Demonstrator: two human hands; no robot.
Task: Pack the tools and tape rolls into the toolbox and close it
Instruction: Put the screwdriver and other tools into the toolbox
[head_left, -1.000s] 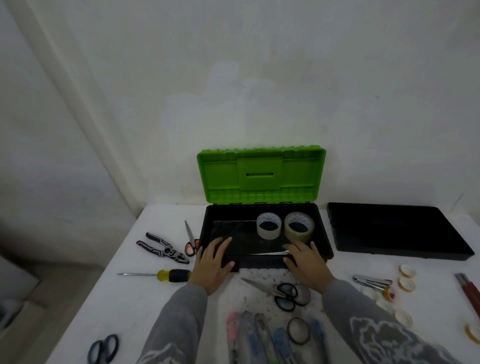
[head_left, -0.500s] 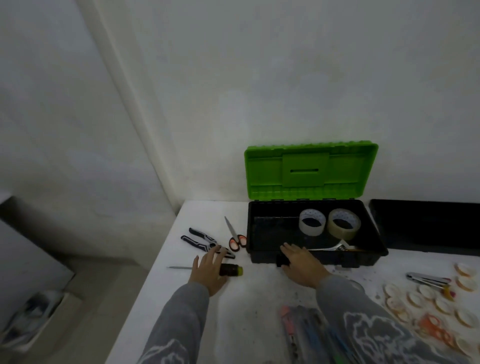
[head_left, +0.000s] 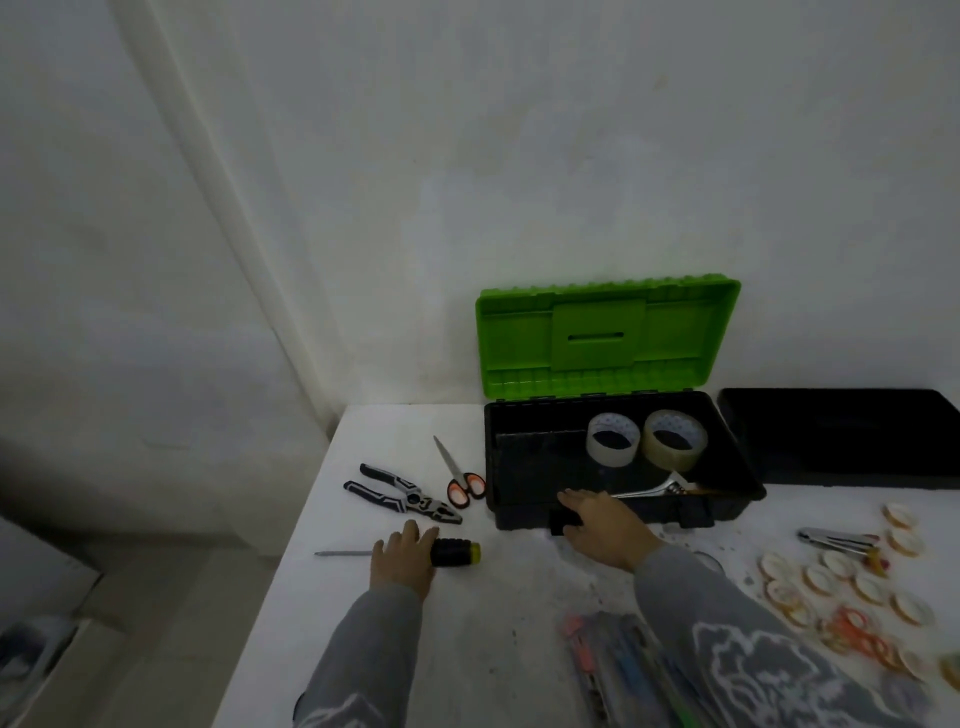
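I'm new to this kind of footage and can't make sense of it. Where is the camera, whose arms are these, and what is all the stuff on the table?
There is no machine here: a camera on a person's head looks down at their own grey-sleeved arms. The left hand lies over a screwdriver on the white table; whether it grips it I cannot tell. The right hand rests on the front edge of the open toolbox, whose green lid stands up. Inside are two tape rolls and a wrench. Pliers and orange-handled scissors lie left of the box; small tape rolls lie right.
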